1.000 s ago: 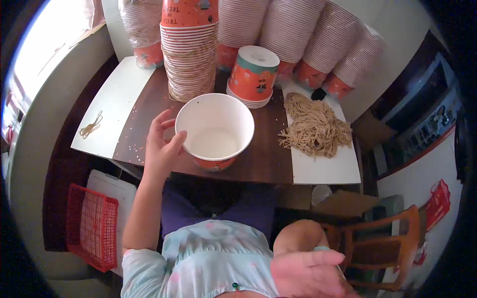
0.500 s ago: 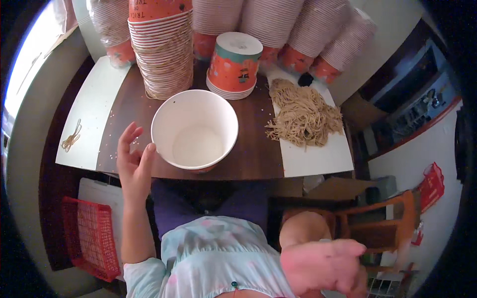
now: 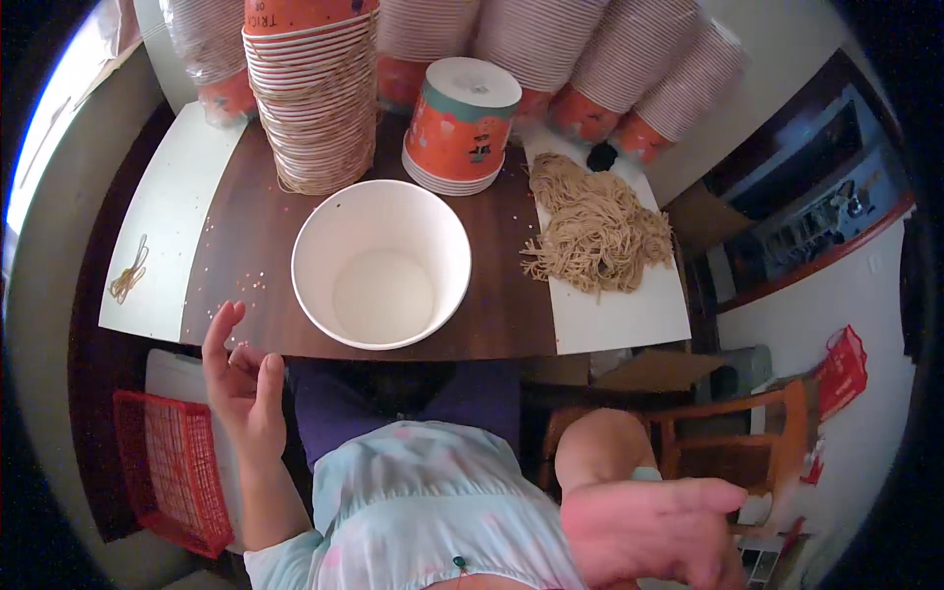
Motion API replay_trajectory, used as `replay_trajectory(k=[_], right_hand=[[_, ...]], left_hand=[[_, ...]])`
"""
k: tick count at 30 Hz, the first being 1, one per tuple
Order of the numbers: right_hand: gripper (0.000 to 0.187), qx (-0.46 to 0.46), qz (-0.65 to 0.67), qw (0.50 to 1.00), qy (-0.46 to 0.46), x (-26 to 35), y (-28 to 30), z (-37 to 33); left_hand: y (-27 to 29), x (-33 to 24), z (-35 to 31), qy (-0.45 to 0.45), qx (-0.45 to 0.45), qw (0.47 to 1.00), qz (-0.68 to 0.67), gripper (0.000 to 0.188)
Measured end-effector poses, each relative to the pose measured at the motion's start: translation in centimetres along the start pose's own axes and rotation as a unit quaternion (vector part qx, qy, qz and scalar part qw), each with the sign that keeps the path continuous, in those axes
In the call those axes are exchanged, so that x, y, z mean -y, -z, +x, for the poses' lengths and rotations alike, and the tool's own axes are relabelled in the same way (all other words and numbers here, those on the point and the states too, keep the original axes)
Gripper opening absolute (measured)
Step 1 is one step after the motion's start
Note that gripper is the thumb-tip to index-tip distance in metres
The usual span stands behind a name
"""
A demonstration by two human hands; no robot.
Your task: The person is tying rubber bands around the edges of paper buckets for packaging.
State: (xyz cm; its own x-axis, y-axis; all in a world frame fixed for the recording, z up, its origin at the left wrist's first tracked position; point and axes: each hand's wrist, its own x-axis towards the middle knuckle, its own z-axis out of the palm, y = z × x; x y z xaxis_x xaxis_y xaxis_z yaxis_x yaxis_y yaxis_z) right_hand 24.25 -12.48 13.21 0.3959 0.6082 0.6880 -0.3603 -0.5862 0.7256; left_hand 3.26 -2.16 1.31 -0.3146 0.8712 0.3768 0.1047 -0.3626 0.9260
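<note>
Nothing in the left hand [image 3: 246, 398], fingers loosely spread; nothing seen in the right hand [image 3: 649, 531] (too blurred to judge its grip). Ahead and to the right of the left hand, the nearer one: the bucket [image 3: 382, 265], apart from it, upright on the table [image 3: 506, 295], mouth up. Farther right, tan strands [image 3: 602, 234].

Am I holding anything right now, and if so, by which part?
Your left-hand grip holds nothing: it is open, clear of the white-lined paper bucket. Whether your right-hand grip holds anything cannot be told.
</note>
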Motion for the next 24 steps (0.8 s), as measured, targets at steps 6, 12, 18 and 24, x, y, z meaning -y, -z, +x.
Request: replay_trajectory(k=[6, 12, 18, 24], right_hand=[[0.022, -0.034, 0.175, 0.961, -0.211, 3.7, -0.6, 3.2], [0.008, 0.075, 0.858, 0.466, 0.204, 10.5, -1.7, 12.9], [0.011, -0.152, 0.757, 0.464, 0.434, 29.8, -8.9, 18.6], [0.012, -0.155, 0.708, 0.458, 0.514, 31.6, -8.7, 20.4]], left_hand=[[0.0, -0.2, -0.1, -0.007, 0.0, 1.0, -0.003, 0.063], [0.5, 0.2, -0.1, 0.0, -0.008, 1.0, 0.006, 0.06], [0.8, 0.5, -0.5, 0.004, 0.001, 0.999, 0.051, 0.054], [1.1, 0.1, -0.8, -0.007, 0.006, 0.998, 0.066, 0.049]])
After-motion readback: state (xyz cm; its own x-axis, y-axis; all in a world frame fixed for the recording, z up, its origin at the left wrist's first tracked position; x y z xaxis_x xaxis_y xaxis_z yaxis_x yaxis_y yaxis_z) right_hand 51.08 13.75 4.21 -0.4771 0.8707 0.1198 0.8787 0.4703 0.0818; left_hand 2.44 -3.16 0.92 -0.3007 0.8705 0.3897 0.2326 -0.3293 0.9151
